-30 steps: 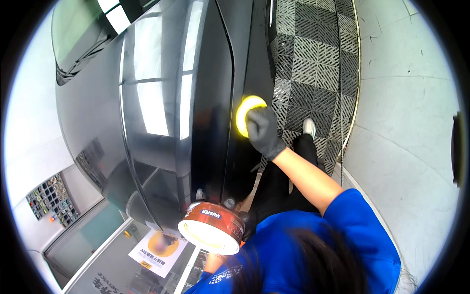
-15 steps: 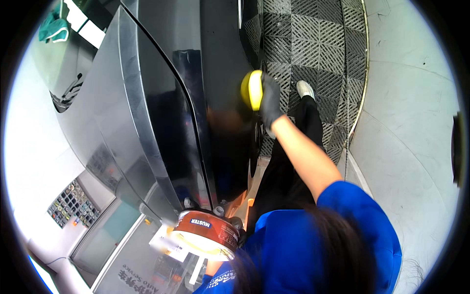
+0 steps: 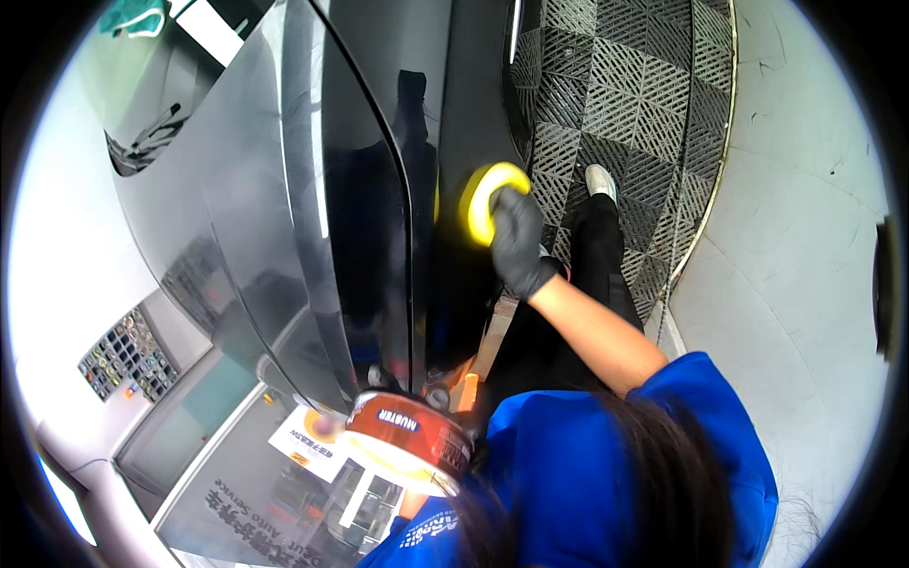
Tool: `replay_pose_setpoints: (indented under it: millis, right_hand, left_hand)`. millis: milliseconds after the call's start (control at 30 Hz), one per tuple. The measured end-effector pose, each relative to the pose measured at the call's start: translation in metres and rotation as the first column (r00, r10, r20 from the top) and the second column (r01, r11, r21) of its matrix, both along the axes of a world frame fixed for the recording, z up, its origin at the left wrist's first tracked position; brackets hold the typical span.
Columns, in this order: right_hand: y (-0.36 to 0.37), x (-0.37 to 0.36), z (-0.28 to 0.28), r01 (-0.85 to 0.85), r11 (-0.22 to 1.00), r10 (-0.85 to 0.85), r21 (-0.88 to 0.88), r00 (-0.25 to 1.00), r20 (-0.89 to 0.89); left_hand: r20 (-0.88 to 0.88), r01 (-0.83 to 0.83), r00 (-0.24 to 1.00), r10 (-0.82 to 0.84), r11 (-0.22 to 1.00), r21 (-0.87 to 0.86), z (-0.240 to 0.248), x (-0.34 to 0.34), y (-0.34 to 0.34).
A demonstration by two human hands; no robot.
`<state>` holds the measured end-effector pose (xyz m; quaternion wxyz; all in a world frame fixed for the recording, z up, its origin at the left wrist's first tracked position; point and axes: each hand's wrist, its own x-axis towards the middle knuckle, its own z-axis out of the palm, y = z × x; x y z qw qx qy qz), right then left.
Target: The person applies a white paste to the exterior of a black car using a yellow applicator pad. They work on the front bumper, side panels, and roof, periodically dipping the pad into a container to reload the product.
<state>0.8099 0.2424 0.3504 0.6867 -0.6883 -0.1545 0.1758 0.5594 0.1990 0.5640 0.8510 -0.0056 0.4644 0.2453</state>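
Observation:
My right hand (image 3: 518, 241), in a black glove, is closed on a round yellow sponge pad (image 3: 480, 213). The pad is at the glossy dark side panel of a car (image 3: 459, 123); whether it touches the surface is hard to tell. Low in the view, a round red-and-white tub (image 3: 407, 431) stands out at my left side. Black-gloved fingers of my left hand (image 3: 382, 377) show at its far edge, and the rest of that hand is hidden by the tub.
A panel seam (image 3: 402, 180) runs along the car. Grey and black slatted floor tiles (image 3: 630, 104) lie right of it, beside a pale grey wall (image 3: 795, 189). A sheet with print (image 3: 308, 443) and a sample board (image 3: 128, 355) are at the lower left. A teal cloth (image 3: 133, 14) lies far left.
My right hand has moved nearer to me along the panel, and the yellow sponge pad has turned to show more of its round edge. The left hand keeps the tub; the whole view has shifted slightly.

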Motion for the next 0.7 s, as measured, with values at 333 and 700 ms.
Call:
replay_pose_setpoints:
  millis: [333,700]
  right_hand:
    - [0.028,0.019,0.049,-0.184,0.982,0.16,0.032,0.917,0.364]
    - [0.029,0.005,0.087,-0.366,0.907,0.391,-0.21,0.54,0.746]
  left_hand:
    - [0.101,-0.085,0.992,0.079,0.995,0.058,0.005,0.017,0.011]
    - [0.18,-0.151,0.974,0.135,0.986,0.076,0.013,0.039,0.007]
